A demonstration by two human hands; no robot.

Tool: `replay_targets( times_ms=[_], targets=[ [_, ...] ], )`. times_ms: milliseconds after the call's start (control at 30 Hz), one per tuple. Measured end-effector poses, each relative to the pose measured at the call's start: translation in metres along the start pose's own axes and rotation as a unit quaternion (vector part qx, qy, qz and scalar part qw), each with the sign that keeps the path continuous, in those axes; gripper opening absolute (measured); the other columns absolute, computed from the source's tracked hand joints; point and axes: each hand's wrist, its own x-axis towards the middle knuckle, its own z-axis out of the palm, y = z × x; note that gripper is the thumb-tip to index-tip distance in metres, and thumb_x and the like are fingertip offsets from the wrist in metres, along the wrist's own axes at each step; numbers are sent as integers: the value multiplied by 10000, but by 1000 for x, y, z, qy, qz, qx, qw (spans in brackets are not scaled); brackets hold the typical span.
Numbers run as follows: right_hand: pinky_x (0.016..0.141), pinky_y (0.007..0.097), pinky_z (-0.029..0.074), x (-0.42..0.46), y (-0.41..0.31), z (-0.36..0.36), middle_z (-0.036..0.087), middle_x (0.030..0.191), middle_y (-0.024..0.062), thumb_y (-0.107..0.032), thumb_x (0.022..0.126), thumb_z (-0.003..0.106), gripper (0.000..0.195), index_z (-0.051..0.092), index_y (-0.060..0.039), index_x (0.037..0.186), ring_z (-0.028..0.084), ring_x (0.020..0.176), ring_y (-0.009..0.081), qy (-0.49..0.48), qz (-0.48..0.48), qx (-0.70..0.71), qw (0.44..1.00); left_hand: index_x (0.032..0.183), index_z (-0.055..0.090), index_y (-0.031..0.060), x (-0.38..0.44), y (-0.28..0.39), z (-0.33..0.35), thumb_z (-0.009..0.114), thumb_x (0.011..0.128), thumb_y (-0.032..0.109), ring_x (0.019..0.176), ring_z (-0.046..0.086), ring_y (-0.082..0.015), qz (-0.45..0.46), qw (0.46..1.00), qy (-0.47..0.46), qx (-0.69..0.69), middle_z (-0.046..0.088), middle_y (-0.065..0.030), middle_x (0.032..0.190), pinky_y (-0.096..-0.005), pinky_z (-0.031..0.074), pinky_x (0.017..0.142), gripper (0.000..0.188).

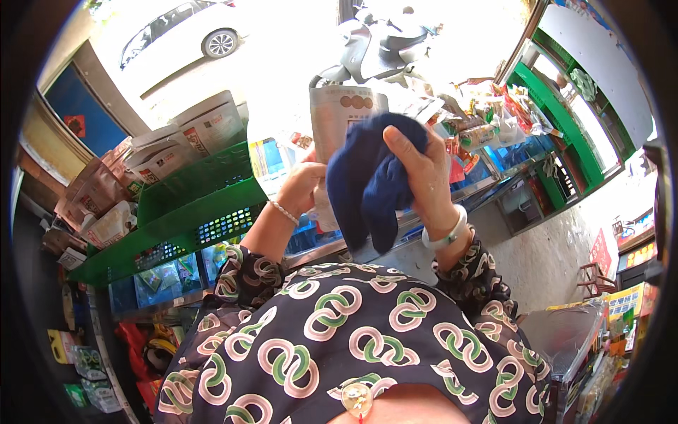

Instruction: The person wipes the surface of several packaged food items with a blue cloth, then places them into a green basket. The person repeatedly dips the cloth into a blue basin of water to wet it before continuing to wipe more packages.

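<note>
My left hand [302, 186], with a beaded bracelet at its wrist, is closed on the edge of a beige stand-up pouch [327, 124]. The pouch stands upright and bears printing and round brown marks. My right hand [428, 177] grips a folded dark blue cloth [347, 196] with the thumb on top. Two limp ends of the cloth hang down, slightly blurred. It covers the lower right part of the pouch. A pale bangle [447, 236] circles my right wrist.
At left, a green plastic basket [196, 199] stands beside several printed pouches [212, 127]. A glass display counter [304, 241] runs before me. Bagged goods [479, 124] lie on the counter to the right, near green shelving [561, 122]. Outside are a scooter [365, 50] and a white car [185, 40].
</note>
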Motion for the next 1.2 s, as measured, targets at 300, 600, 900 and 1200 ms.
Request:
replay_targets(
  times_ms=[300, 600, 900, 1200],
  targets=[
    [980, 483, 257, 40, 40, -9, 504, 1109, 140, -45, 619, 617, 357, 530, -53, 965, 407, 1111, 355, -15, -413, -528, 742, 1161, 456, 41, -4, -18, 15, 538, 790, 7, 923, 495, -92, 96, 981, -118, 124, 536, -13, 1016, -232, 433, 775, 382],
    [623, 256, 496, 106, -11, -93, 625, 843, 79, -67, 813, 549, 171, 588, 12, 959, 599, 700, 152, 245, -166, -46, 954, 1113, 504, 12, -15, 4, 31, 559, 753, -6, 885, 530, -161, 28, 999, -23, 38, 564, -59, 999, -294, 434, 780, 365],
    [686, 255, 473, 65, 32, -44, 620, 849, 59, -200, 794, 599, 352, 549, -41, 1104, 564, 766, 102, 1, 26, -147, 989, 1049, 531, 41, -5, 19, 13, 548, 789, 69, 846, 554, -157, 68, 987, -77, -121, 566, -49, 943, -286, 464, 727, 262],
    [672, 256, 493, -25, 71, -43, 596, 887, 83, 23, 684, 584, 412, 532, -11, 1091, 588, 716, 148, -11, 161, 50, 986, 1152, 453, 14, -8, 59, 16, 507, 840, 69, 940, 547, -190, 213, 971, 110, 3, 555, -73, 1061, -359, 441, 826, 321]
  ],
)
